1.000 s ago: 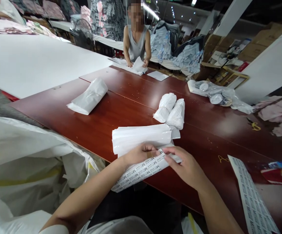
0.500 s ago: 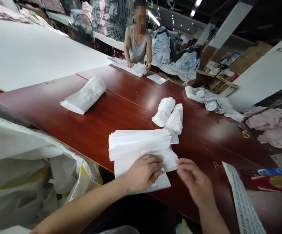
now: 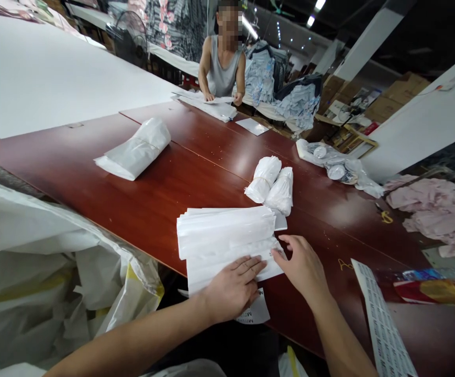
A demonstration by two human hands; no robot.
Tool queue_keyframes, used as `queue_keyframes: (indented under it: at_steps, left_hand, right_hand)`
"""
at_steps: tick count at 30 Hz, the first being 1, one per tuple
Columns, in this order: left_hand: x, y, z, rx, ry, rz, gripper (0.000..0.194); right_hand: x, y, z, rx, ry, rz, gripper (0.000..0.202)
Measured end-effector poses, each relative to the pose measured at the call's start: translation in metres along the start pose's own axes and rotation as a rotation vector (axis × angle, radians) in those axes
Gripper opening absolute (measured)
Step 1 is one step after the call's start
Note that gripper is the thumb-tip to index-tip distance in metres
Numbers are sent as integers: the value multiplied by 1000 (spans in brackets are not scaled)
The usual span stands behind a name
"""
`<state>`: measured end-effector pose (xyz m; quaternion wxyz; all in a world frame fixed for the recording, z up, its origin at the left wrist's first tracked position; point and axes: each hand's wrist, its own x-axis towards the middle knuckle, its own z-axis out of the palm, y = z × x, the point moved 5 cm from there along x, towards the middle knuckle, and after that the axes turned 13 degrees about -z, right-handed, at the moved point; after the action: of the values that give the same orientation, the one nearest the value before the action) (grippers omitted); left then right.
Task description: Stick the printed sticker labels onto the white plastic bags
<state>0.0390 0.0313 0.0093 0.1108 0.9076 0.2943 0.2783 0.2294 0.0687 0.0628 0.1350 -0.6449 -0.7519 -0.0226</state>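
A fanned stack of thin white plastic bags (image 3: 227, 225) lies near the table edge in front of me. My left hand (image 3: 237, 285) rests with its fingertips flat on the lowest bag. Its thumb is over a white sheet of printed labels (image 3: 253, 311), which sticks out under the hand past the table edge; the hand seems to grip it, though the palm side is hidden. At the stack's right edge is my right hand (image 3: 300, 259), thumb and forefinger apart, the thumb beside a small dark-printed mark (image 3: 275, 253) on the bag.
Two tied white bundles (image 3: 270, 183) stand beyond the stack; a rolled bundle of bags (image 3: 136, 149) lies left. A long label strip (image 3: 382, 319) and a red-yellow packet (image 3: 431, 290) are on the right. Across the table, a person (image 3: 223, 68) handles white sheets.
My right hand has moved left and up onto the bag's edge, where a small printed mark now shows. My left hand's fingers have straightened, and the label sheet has shifted lower.
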Motion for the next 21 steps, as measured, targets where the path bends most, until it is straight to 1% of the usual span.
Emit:
queue_keyframes:
  at_steps: [2,3,5,7,9,10,11,13,15,17,18,19,20,21]
  left_hand:
    - [-1,0,2,15,11,13,32]
    - [0,0,3,22,15,20,32]
    - [0,0,5,34,21,24,33]
    - [1,-1,7,36,29,18,34]
    - [0,-2,8,29,42,17,35]
    - [0,-2,9,25,49,22,35]
    - [-1,-2,10,20,57,30,35]
    - [-2,-2,10,14,70,44,34]
    - [-3,-3,11,9,64,41,32]
    - [-3,-3,12,1,24,23,30]
    - [-3,-4,12,-2,2,16,28]
    - [-4,-4,12,-3,-12,14,28]
    - [-4,-4,12,-1,-12,19,28]
    - [-6,-4,10,4,1,32,28]
  right_hand:
    - [3,-8,5,-25,46,-114,27]
    - [5,-8,9,-9,38,-135,26]
    - [8,0,13,15,20,-118,25]
    - [10,8,11,-12,11,-150,26]
    - [13,7,5,-76,-26,-297,27]
    - [16,1,3,-115,-55,-393,27]
    - [20,-8,3,-154,-86,-492,26]
    - [31,-37,6,-226,-138,-673,22]
    - [41,-78,16,-257,-199,-847,16]
    - [49,-117,25,-231,-282,-972,15]
    - [51,-131,27,-206,-329,-999,15]
    - [51,-138,27,-180,-373,-997,15]
    - [50,-139,24,-163,-410,-972,12]
    - [48,-133,20,-159,-437,-930,8]
